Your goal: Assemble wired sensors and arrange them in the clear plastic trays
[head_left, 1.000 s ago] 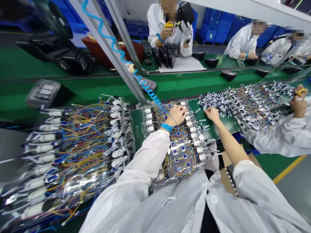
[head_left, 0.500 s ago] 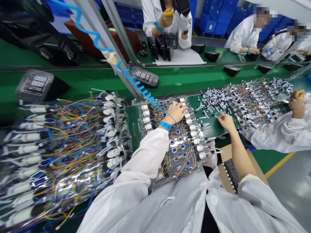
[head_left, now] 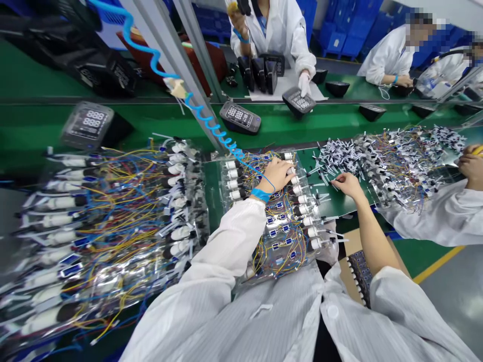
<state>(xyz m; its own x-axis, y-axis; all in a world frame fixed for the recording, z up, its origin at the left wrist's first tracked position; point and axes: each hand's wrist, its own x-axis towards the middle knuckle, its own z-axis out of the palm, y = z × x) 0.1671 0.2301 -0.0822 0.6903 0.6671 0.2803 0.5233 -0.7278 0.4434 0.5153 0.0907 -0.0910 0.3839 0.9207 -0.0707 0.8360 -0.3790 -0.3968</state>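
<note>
My left hand, with a blue wrist strap, lies over the upper right part of a wired tray; its fingers are spread by the white connectors on the right side. My right hand hovers over the green mat at the near edge of a pile of small white-and-black strips. Its thumb and fingertips are pinched together near one strip; whether they hold it is too small to tell. A few strips lie apart between the hands.
Another wired batch fills the left side. A coiled blue cord hangs beside a metal post. Display units stand on the green belt behind. A person's gloved hand touches one unit; another person's hand is far right.
The person opposite has lowered a display unit onto the belt. The left display unit has shifted right. My right hand has moved slightly left; my left hand stays on the tray.
</note>
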